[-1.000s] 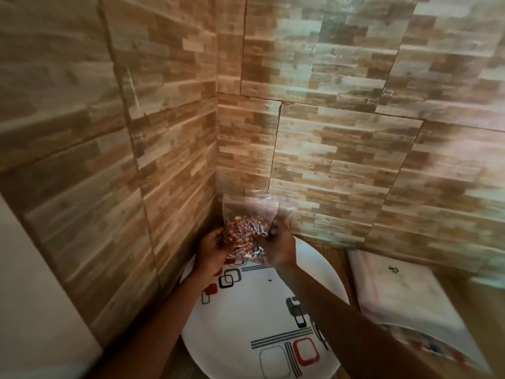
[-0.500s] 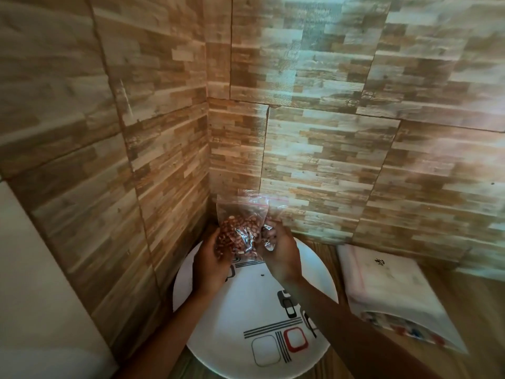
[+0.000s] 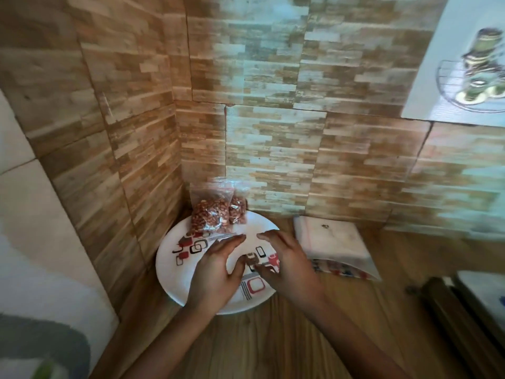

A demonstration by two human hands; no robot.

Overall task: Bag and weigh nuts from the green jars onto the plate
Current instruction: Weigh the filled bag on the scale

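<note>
A half-second back both hands were gripping the bag of nuts above the plate; now they are letting go and drawing toward the person. The left hand (image 3: 216, 266) is hanging over the plate (image 3: 175, 280) with fingers spread and nothing in it. Just beyond its fingertips, at the plate's far edge by the wall corner, two bags of nuts (image 3: 210, 214) are standing side by side, leaning against the wall, the left bag in front. The right hand (image 3: 284, 265) is hovering beside the left, fingers loosely curled and empty, over the plate's right half. Past its right side a stack of empty bags (image 3: 332, 239) is lying on the counter. This seems to mean one more portion is delivered, and the hands are probably going for a fresh bag next. No green jars are showing clearly; blurred jars are sitting on a rack (image 3: 475, 77) far up right.
</note>
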